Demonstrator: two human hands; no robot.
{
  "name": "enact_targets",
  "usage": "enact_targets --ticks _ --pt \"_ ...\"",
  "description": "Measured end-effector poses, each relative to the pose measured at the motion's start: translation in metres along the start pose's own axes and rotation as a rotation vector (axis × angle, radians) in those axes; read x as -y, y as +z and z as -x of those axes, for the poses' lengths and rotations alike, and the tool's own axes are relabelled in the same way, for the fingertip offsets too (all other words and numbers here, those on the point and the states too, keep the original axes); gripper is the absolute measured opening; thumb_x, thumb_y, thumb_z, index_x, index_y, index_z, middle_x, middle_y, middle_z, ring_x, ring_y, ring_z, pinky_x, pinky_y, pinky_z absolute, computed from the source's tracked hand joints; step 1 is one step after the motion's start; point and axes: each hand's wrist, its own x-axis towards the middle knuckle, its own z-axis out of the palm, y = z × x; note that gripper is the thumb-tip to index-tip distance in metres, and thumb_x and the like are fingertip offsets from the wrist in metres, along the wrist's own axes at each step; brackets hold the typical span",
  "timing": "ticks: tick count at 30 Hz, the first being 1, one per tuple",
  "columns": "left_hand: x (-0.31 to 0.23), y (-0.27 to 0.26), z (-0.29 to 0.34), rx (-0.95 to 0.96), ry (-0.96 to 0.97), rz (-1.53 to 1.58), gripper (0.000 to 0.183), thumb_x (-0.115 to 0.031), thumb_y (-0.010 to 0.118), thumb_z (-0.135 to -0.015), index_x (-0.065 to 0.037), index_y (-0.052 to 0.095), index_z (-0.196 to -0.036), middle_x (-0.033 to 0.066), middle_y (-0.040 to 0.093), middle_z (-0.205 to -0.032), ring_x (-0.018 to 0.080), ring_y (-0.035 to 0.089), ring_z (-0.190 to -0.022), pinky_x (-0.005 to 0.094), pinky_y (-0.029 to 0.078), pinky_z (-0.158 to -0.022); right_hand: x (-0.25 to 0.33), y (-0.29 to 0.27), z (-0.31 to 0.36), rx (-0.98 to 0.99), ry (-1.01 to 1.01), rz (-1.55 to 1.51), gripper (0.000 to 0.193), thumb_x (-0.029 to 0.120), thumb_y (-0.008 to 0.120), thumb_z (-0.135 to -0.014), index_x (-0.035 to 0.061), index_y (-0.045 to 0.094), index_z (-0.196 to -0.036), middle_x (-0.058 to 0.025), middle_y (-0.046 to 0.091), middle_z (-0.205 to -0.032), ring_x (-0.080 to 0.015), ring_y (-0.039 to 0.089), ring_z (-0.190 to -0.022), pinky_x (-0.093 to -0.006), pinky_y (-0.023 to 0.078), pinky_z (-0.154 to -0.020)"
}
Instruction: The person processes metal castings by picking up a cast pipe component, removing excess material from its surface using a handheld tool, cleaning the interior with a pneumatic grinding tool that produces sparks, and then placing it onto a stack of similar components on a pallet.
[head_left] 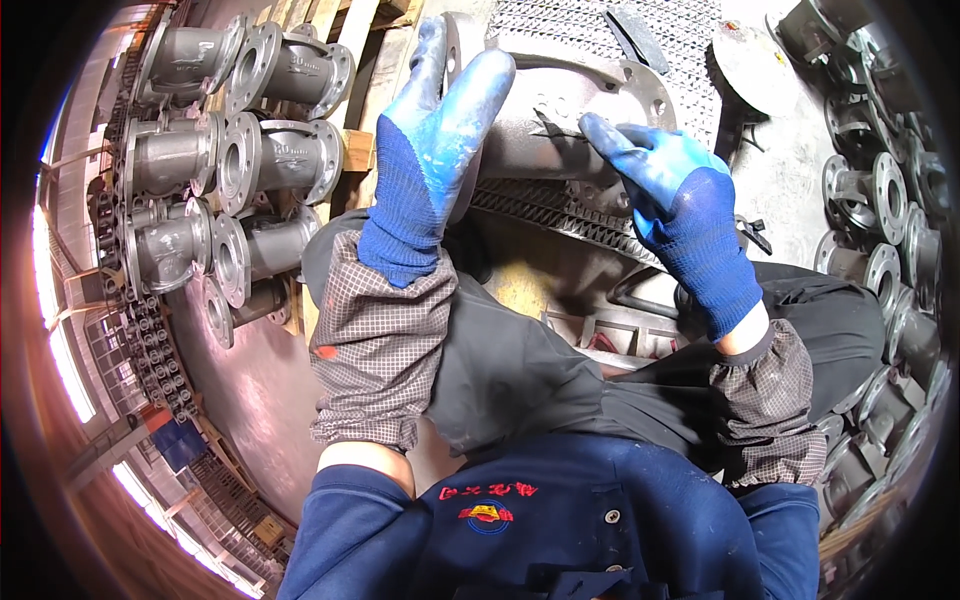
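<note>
A grey flanged casting, like a valve body, lies across the metal mesh in front of me. My left hand, in a blue coated glove, grips its left flange, with the thumb and fingers on opposite sides of the rim. At the other end my right hand, gloved alike, closes on the casting beside its right flange. One right digit stretches inward along the body, near a black mark or scrap; the rest are partly hidden.
Grey flanged castings stand in rows on wooden pallets at the left. More castings crowd the right side. A flat dark tool rests on the textured mesh beyond the work. A round pale disc is beside it, and a small black piece lies nearer.
</note>
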Motion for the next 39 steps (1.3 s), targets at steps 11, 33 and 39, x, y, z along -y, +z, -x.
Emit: enact_targets --ticks 11,33,39 --pt "-0.001 0.0 -0.001 0.016 0.023 -0.163 0.04 0.002 0.06 -0.083 -0.006 0.058 -0.122 0.0315 0.051 -0.129 0.0428 0.059 -0.111 0.0386 0.054 -0.084 -0.011 -0.008 -0.005 0.052 -0.067 0.092 0.06 -0.005 0.055 -0.073 0.0234 0.062 -0.126 -0.0083 0.068 -0.099 -0.026 0.063 -0.073 -0.0346 0.052 -0.066" --pt "-0.009 -0.002 -0.014 0.06 0.041 -0.233 0.031 0.0 0.063 -0.081 -0.003 0.06 -0.111 0.0342 0.056 -0.12 0.0442 0.058 -0.112 0.0412 0.054 -0.086 -0.011 -0.018 -0.021 0.009 -0.098 0.06 0.047 0.0 0.056 -0.08 0.0234 0.065 -0.12 -0.0064 0.067 -0.083 -0.0242 0.064 -0.069 -0.0319 0.052 -0.061" --pt "-0.008 -0.004 -0.013 0.086 0.026 -0.245 0.03 -0.001 0.062 -0.081 -0.003 0.061 -0.111 0.034 0.055 -0.121 0.0444 0.058 -0.112 0.0409 0.053 -0.086 -0.009 -0.018 -0.015 0.065 -0.091 0.135 0.045 0.009 0.068 -0.076 0.0234 0.064 -0.119 -0.0042 0.068 -0.095 -0.022 0.066 -0.08 -0.0329 0.054 -0.066"
